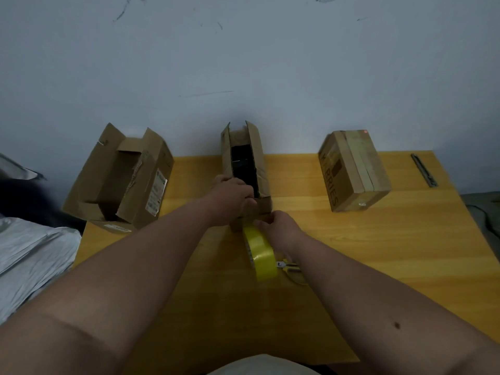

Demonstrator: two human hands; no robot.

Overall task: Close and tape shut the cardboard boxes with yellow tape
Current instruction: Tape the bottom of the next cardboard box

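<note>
At the near end of the narrow middle box (244, 163), the left hand (230, 196) curls over the box's edge to keep it from sliding. Just below the box, the right hand (281, 226) pinches the yellow tape roll (261, 255), likely to start sticking tape there. Its flaps stand open.

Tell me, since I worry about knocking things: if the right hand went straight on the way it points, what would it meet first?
Most likely the near end of the narrow open box: the right hand points toward it, already close. Contact is unclear.
</note>
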